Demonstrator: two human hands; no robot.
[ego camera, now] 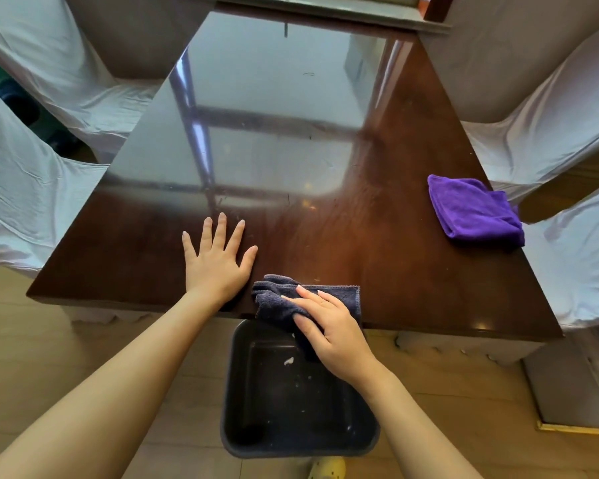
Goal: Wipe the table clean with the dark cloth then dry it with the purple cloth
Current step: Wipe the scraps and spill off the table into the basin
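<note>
From the head camera we see our left hand [217, 262] flat and spread, holding nothing, on the glossy wooden table [377, 209]. Our right hand [329, 328] clutches the dark cloth [277, 300] at the near edge, above a dark bin [300, 440]. The folded purple cloth [472, 210] lies at the right edge, beside white-covered chairs [554, 133].

Nothing can be read here — no text, label, brand, number or sign shows on any surface in the head view.

Dark cloth [284, 302] partly under right hand [329, 335]
</note>
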